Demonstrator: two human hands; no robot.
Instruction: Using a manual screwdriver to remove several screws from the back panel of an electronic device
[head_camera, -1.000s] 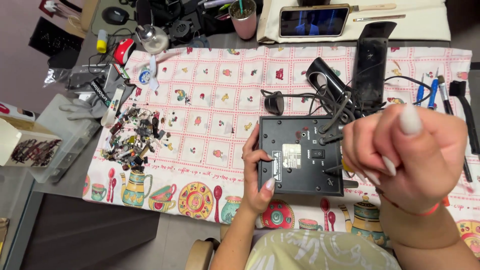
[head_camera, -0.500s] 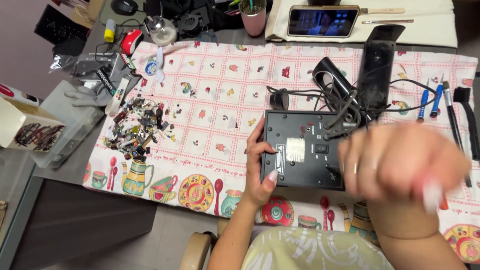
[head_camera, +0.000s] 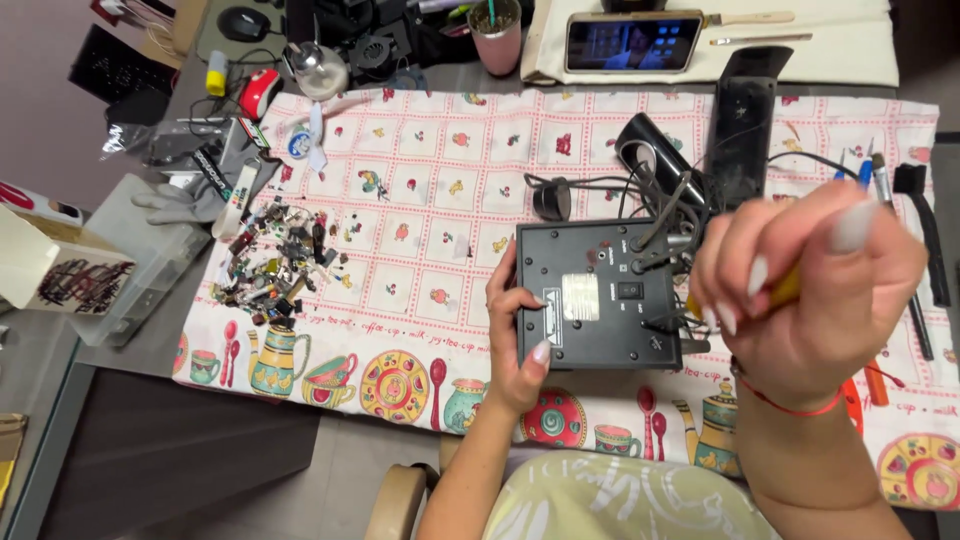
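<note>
A black square electronic box (head_camera: 598, 295) lies upside down on the patterned tablecloth (head_camera: 420, 230), with several cables plugged into its right side. My left hand (head_camera: 518, 330) grips the box's left edge, thumb on its bottom face. My right hand (head_camera: 805, 285) hovers raised above the box's right side, fingers curled around a yellow-handled tool (head_camera: 783, 288), of which only a bit of handle shows.
A heap of small electronic parts (head_camera: 275, 265) lies at the cloth's left. A long black unit (head_camera: 738, 125), a black cable bundle (head_camera: 640, 180), hand tools (head_camera: 905, 240), a phone (head_camera: 632, 42), a pink cup (head_camera: 497, 38) and a cardboard box (head_camera: 50, 265) surround the work.
My right hand has swung around above the box's right side and turned. My left hand stays on the box's left edge. The view has shifted slightly.
</note>
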